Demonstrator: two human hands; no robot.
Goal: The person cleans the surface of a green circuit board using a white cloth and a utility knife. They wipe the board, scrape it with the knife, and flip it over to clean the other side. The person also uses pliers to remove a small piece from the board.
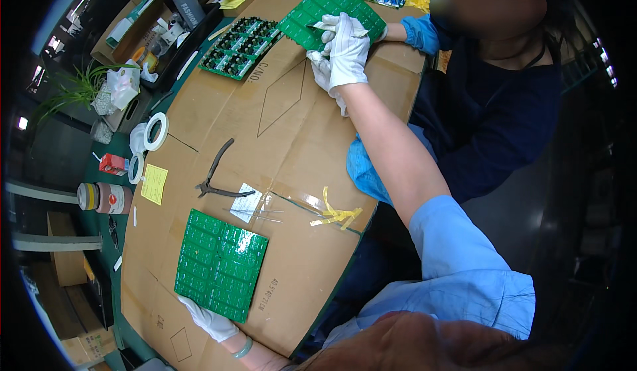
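My left hand [211, 320], in a white glove, is at the near edge of a green circuit board panel [221, 265] and grips it there, with some fingers hidden by the board. My right hand [349, 51], also gloved in white, reaches far forward over a second green circuit board panel [335, 3]. Its fingers are bent and pinched together against that panel's face; what they hold is too small to make out. A co-worker at the right supports the second panel, with one gloved hand [320, 72] below mine and a blue-sleeved arm [396, 33] at its right edge.
Pliers-like cutters [215, 186], a small white label [246, 202] and yellow tape strips [337, 217] lie on the cardboard-covered table [298, 271]. Boards with black components [240, 47] are at the back. Tape rolls [156, 131], a yellow note [154, 184] and a jar [114, 198] line the left.
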